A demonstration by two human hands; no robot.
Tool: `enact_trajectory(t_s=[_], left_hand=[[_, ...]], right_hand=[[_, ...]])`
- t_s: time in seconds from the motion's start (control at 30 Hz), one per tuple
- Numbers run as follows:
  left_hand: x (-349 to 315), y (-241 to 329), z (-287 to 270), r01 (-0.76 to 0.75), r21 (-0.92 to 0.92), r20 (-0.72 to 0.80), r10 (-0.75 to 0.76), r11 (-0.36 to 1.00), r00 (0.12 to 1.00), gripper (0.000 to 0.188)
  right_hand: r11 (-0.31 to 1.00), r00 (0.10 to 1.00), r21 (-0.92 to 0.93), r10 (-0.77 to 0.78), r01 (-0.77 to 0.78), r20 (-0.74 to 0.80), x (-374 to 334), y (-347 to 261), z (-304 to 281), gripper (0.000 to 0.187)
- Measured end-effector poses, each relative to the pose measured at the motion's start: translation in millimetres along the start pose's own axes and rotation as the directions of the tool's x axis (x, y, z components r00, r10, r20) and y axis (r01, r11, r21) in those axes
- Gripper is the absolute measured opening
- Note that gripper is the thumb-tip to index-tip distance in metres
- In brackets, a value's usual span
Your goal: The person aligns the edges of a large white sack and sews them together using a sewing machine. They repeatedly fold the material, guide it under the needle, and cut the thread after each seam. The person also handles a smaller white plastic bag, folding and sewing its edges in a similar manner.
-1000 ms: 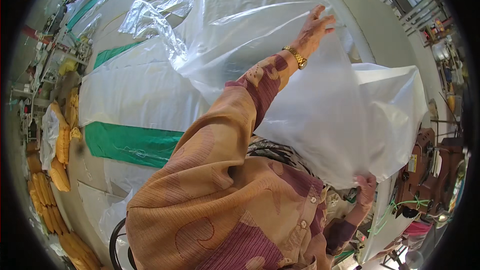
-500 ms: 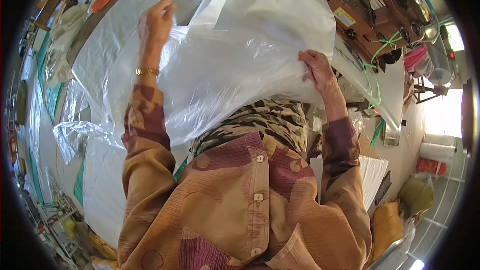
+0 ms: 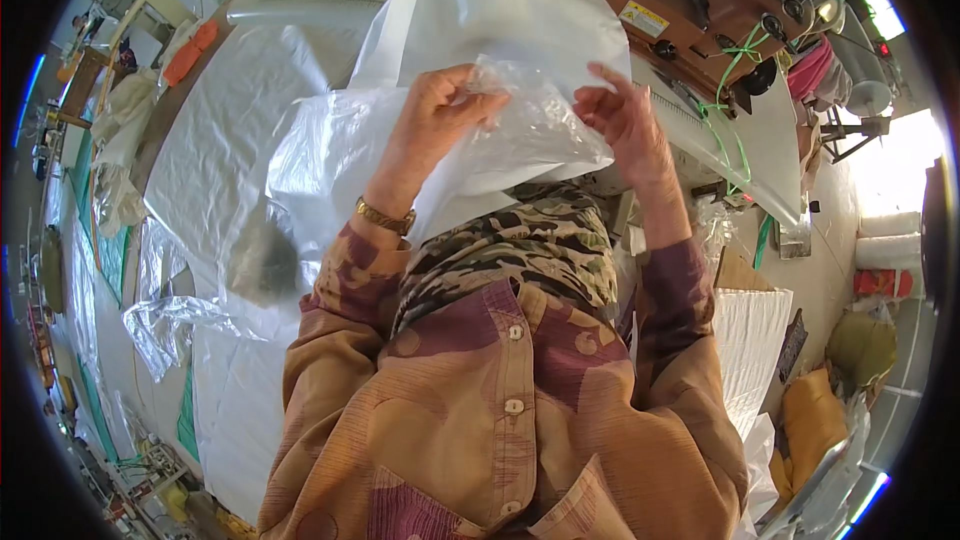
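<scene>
My left hand (image 3: 440,115), with a gold watch at its wrist, pinches a crumpled clear plastic sheet (image 3: 535,105) in front of my body. To its right my right hand (image 3: 625,125) is raised with its fingers apart, close to the sheet's right edge; nothing shows in its grasp. The sheet bunches between the two hands and part of it spreads to the left. Beyond it stretches a smooth whitish plastic sheet (image 3: 510,0) with a folded white edge. Camouflage cloth (image 3: 510,250) covers my lap below the plastic.
A brown sewing machine (image 3: 660,30) stands at the upper right, with green string (image 3: 735,70) hanging from it. More plastic sheeting (image 3: 230,110) lies to the left, near an orange bundle (image 3: 190,52). A stack of white material (image 3: 755,340) is beside my right arm.
My left hand has moved right and toward the right hand, gathering the clear sheet. My right hand has loosened its grip on the sheet, and its fingers have spread.
</scene>
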State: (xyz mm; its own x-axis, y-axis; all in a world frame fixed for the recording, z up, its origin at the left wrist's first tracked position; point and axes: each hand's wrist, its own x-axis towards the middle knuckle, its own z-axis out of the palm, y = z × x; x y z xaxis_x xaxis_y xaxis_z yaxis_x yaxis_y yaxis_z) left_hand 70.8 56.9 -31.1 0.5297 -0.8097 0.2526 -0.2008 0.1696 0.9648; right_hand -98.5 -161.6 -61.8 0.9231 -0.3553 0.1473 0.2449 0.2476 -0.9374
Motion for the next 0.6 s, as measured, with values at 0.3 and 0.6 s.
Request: enact_trajectory(t_s=[0.3, 0.6], left_hand=[[4.7, 18.0, -9.2, -0.001, -0.179, -0.008, -0.001, 0.984, 1.000, 0.017], [-7.4, 44.3, 31.9, -0.300, 0.868, -0.063, 0.686, 0.396, 0.725, 0.031]], right_hand=[[0.990, 0.982, 0.049, -0.141, 0.136, 0.123, -41.4, 22.3, 56.6, 0.073], [0.925, 0.987, 0.358, -0.075, 0.123, -0.145, -47.7, 19.9, 67.7, 0.008]])
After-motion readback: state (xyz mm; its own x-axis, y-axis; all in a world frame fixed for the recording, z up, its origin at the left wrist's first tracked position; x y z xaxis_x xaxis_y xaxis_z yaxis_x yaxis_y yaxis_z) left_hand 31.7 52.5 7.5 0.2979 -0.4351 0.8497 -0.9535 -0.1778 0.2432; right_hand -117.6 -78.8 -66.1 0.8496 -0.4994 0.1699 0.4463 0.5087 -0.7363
